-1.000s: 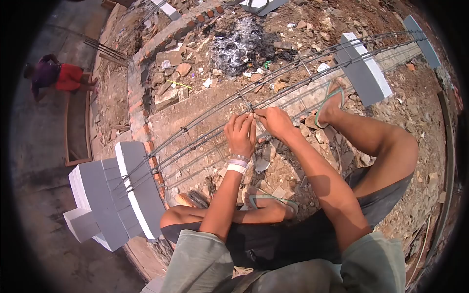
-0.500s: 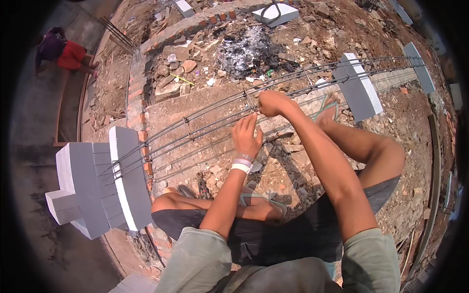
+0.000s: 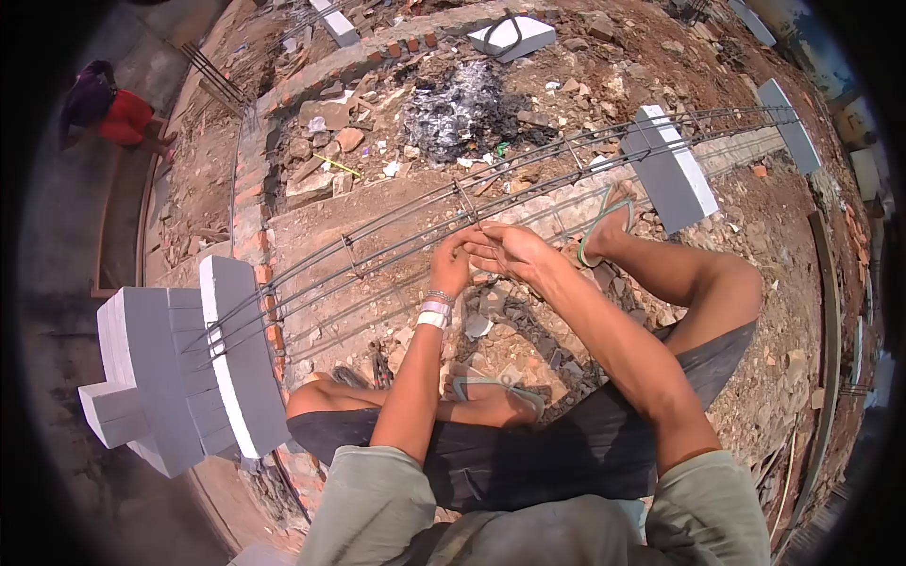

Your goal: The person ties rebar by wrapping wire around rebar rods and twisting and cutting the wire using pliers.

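Note:
A long rebar cage (image 3: 396, 226) of thin steel bars crosses in front of me, with square stirrups (image 3: 349, 253) around it. Just below its near bar, beside one stirrup, my two hands meet. My left hand (image 3: 450, 266), with bracelets at the wrist, has its fingers curled in; anything they pinch is too small to make out. Turned partly palm up, my right hand (image 3: 514, 251) stretches its fingers to the left against the left fingertips. No held object shows in it. The cage rests on grey-white blocks at the left (image 3: 241, 349) and right (image 3: 668, 170).
More blocks (image 3: 142, 358) are stacked at far left. Beyond the cage lie an ash heap (image 3: 458, 108), rubble and a low brick wall (image 3: 250, 193). Another block (image 3: 514, 38) carries a dark loop. A person in red shorts (image 3: 125, 118) bends at upper left. My sandalled feet flank broken stones.
My right hand has come down from the stirrup and turned, its fingers opening. My left hand has curled its fingers and now meets the right below the bars. The view has shifted slightly.

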A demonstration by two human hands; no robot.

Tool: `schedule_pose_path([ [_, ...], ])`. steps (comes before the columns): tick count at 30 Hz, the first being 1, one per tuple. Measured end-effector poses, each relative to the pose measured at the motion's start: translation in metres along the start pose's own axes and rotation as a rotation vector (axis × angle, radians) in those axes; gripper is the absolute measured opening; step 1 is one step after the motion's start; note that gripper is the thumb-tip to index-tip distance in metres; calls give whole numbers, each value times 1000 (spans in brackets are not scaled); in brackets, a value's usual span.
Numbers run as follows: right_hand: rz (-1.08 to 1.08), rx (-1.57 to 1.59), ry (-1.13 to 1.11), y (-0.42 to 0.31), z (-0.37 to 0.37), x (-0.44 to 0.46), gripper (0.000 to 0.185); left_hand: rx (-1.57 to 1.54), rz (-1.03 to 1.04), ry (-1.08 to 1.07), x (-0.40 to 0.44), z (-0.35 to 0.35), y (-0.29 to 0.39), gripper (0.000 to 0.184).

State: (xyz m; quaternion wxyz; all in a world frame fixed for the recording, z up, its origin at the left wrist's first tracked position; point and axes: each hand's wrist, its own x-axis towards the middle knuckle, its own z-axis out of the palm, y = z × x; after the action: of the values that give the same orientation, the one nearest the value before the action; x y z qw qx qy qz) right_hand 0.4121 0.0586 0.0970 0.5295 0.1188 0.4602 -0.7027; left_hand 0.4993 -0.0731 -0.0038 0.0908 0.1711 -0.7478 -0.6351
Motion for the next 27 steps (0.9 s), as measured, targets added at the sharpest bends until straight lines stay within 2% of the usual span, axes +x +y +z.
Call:
schedule_pose_path([
  [1, -8, -1, -14, 6, 1, -3, 31, -91, -13, -122, 5, -10, 7, 31],
  [3, -46, 14, -20, 18, 4, -6, 28, -225, -109, -139, 5, -19, 31, 40],
  [5, -101, -51, -13, 26, 6, -4, 24, -419, -379, -203, 17, -28, 31, 55],
  [6, -63, 5, 48, 31, 8, 1, 26, -406, -386, -193, 30, -28, 22, 66],
  [7, -46, -11, 68, 34, 12, -5, 27, -259, -402, -176, 36, -28, 34, 71],
  [8, -28, 31, 29, 39, 15, -6, 26, -246, -430, -178, 45, -27, 29, 63],
  [9, 22, 25, 39, 45, 16, -1, 26, -124, -429, -131, 41, -20, 59, 47],
  [11, 21, 90, 27, 54, 16, 4, 29, 30, -345, -189, 60, -28, 18, 25],
  [12, 26, 31, -17, 53, 9, 5, 33, 30, -346, -194, 61, -29, 11, 27],
  [15, 15, -204, 46, 40, -12, 0, 38, 69, -364, -127, 53, -24, 20, 26],
  [16, -21, -9, -29, 50, -26, 16, 45, 70, -379, -114, 51, -21, 26, 25],
  [19, 47, 192, -28, 58, -48, 51, 50, 104, -358, -110, 48, -16, 33, 23],
  [23, 48, 112, -12, 49, -27, 63, 42, 145, -247, -118, 42, -14, 34, 21],
  [24, 33, 188, 38, 51, -21, 72, 39, 175, -228, -120, 43, -14, 37, 22],
  [27, -14, 243, -26, 54, -21, 85, 38, 224, -200, -81, 41, -15, 37, 28],
])
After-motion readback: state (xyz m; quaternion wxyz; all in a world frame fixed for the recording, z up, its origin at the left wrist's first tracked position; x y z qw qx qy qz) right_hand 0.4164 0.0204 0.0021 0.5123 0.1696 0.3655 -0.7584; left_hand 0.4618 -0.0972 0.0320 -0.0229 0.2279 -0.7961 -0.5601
